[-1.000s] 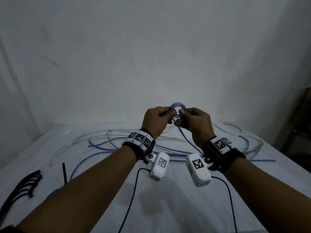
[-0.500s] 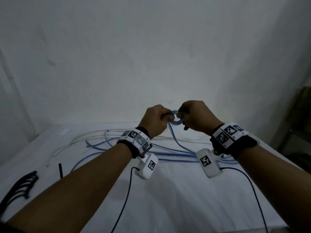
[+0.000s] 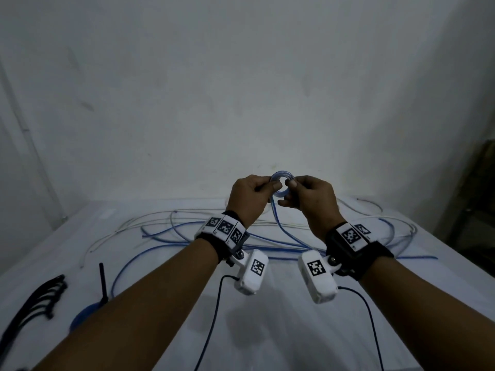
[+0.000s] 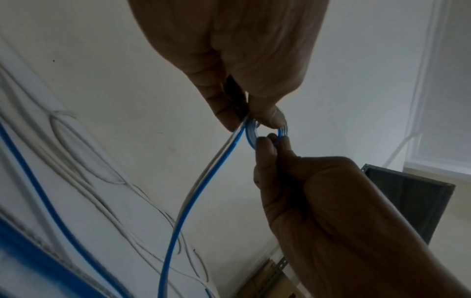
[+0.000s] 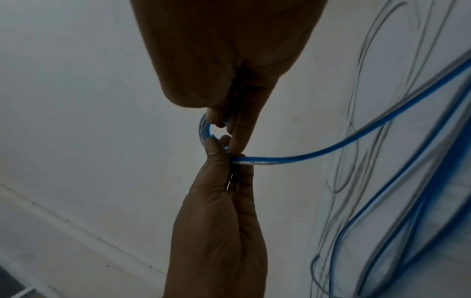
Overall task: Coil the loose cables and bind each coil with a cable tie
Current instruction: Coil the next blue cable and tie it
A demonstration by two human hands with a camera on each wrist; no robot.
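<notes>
I see a white cloth-covered table [image 3: 267, 330] filling the lower view, a plain pale wall [image 3: 241, 89] behind it. Loose blue and white cables [image 3: 171, 231] sprawl across the far table, from 10 to 2 o'clock of my hands. A bundle of black cable ties [image 3: 34, 298] lies at 8 o'clock near the table edge, one single black cable tie [image 3: 103, 281] just right of it, touching a blue round thing [image 3: 83, 315] half hidden by my left forearm; can't tell what it is.

My left hand [image 3: 249, 199] and right hand [image 3: 310, 202] are raised above the table, close together, at 12 o'clock. Between them is a small tight coil of blue-and-clear cable [image 3: 281, 183]. Left thumb and fingers are curled, pinching the coil's left side; right thumb and forefinger pinch its right side, other fingers curled loosely. The coil's free tail [image 4: 183, 201] drops from the left fingers [image 4: 224, 108] toward 6 o'clock and runs down to the table cables.
</notes>
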